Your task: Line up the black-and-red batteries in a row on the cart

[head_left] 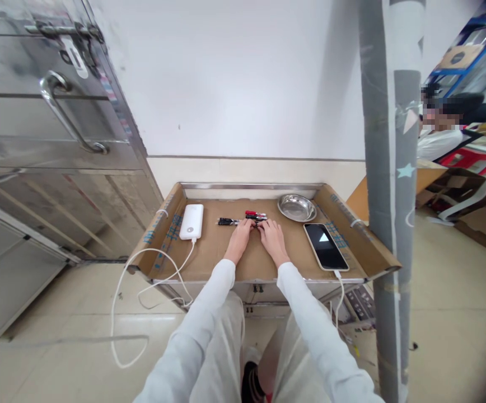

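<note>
Both hands meet over the middle of a cardboard-lined tabletop (209, 260). My left hand (239, 238) has its fingers bent and closed, their tips on a dark, slim piece that looks like a black pen. Opposite it, my right hand (273, 239) is closed at the fingertips on the same dark piece, which the fingers mostly cover. To the left of my left fingers lie black pens (226, 221) with clear parts. Just beyond the fingertips, a red pen (255, 214) lies beside another black one. The pens are small, and their details are hard to see.
A white power bank (191, 221) with a looping white cable (163, 252) lies on the left. On the right are a round steel dish (297, 207) and a cabled phone (326, 247). A wrapped pillar (389, 196) stands beside the table; a person (440, 137) sits behind it.
</note>
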Action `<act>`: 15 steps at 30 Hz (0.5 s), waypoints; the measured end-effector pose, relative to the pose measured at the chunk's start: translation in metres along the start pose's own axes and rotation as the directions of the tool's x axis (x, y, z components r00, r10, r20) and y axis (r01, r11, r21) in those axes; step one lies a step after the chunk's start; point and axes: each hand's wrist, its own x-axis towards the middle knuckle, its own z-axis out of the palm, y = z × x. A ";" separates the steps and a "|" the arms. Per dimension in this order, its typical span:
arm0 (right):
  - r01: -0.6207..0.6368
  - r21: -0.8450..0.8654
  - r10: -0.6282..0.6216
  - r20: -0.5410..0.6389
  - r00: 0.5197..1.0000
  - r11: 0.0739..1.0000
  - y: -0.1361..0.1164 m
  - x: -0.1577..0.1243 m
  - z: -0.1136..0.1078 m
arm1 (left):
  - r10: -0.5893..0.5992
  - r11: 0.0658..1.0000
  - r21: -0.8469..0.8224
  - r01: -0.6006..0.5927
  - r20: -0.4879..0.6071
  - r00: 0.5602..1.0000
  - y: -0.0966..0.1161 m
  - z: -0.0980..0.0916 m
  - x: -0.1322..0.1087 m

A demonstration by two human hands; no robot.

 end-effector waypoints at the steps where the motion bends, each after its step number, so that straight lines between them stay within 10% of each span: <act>1: 0.001 0.019 -0.001 -0.001 1.000 1.000 0.001 0.000 0.001 | 0.004 1.000 -0.024 -0.004 0.001 1.000 -0.001 0.000 -0.001; 15: 0.074 0.160 -0.078 0.014 0.997 0.984 0.001 -0.003 -0.002 | 0.003 0.996 -0.091 -0.003 -0.002 1.000 0.002 -0.002 -0.009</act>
